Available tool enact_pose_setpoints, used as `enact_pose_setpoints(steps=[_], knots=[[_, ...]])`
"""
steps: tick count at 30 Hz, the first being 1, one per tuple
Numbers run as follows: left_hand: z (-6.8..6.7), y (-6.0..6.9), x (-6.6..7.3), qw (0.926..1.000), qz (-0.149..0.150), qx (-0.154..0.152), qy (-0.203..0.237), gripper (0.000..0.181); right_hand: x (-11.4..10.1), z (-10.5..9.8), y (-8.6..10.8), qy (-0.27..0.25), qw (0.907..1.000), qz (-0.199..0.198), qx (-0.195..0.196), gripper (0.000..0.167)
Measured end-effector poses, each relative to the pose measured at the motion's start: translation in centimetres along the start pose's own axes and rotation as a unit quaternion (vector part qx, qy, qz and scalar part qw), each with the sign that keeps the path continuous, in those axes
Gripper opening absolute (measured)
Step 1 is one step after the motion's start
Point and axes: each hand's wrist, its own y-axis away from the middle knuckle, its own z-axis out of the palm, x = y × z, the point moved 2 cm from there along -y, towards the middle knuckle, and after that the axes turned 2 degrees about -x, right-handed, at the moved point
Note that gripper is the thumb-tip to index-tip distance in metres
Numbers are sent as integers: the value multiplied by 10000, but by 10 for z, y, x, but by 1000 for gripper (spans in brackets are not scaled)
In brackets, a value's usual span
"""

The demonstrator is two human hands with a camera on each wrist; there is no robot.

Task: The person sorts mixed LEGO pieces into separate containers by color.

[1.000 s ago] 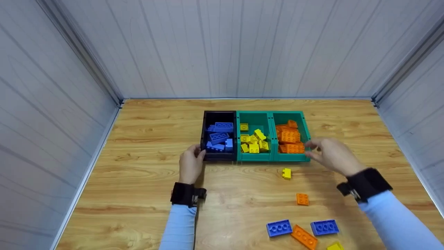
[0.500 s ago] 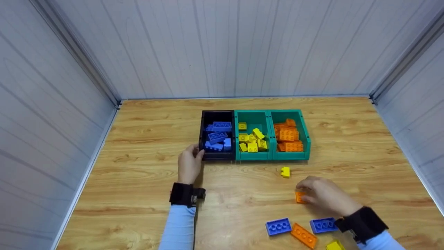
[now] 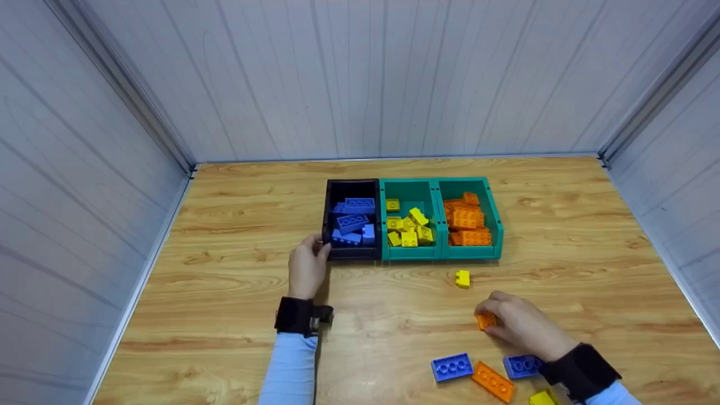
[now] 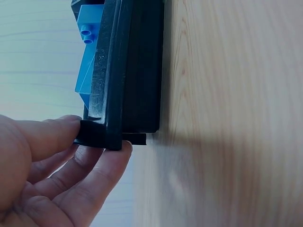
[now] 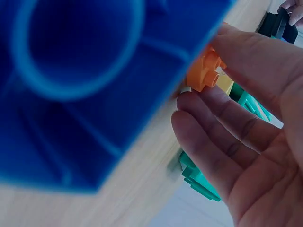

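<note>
My left hand (image 3: 307, 266) grips the front left corner of the black bin (image 3: 353, 254), thumb on one side of the rim and fingers on the other in the left wrist view. Several blue bricks (image 3: 352, 223) lie inside that bin. On the table in front of the bins, my right hand (image 3: 523, 323) pinches a small orange brick (image 3: 485, 321) between thumb and fingers. The right wrist view shows the orange brick's studs (image 5: 210, 71) at the fingertips. A blue brick (image 5: 85, 118) close to that camera covers much of its view.
Two joined green bins (image 3: 413, 253) stand right of the black one, with yellow bricks (image 3: 409, 238) and orange bricks (image 3: 468, 218). Loose on the table lie a yellow brick (image 3: 463, 279), two blue bricks (image 3: 452, 368), a long orange brick (image 3: 493, 382) and another yellow brick (image 3: 543, 398).
My right hand has come from the right green bin's edge down to the small orange brick and taken hold of it. The left hand keeps its grip on the black bin.
</note>
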Motion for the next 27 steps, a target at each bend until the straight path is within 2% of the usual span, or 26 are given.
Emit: enact_pose_setpoints(steps=[11,14,20,24,27], knots=[[-1,0,1,10000,-13,-47,22,20,2,-2,-2,13,9998,-157,-84,26],[0,0,0,9999,-51,-110,6,20,5,-9,-4,102,9998,-180,32,28],[0,0,0,9998,-114,-159,64,19,15,-48,-22,292,9979,26,575,39],[-1,0,0,9999,-10,-135,60,19,25,-82,-47,411,9957,137,816,41],[-2,0,1,9999,101,-117,-19,19,32,-104,-67,523,9950,200,823,41]])
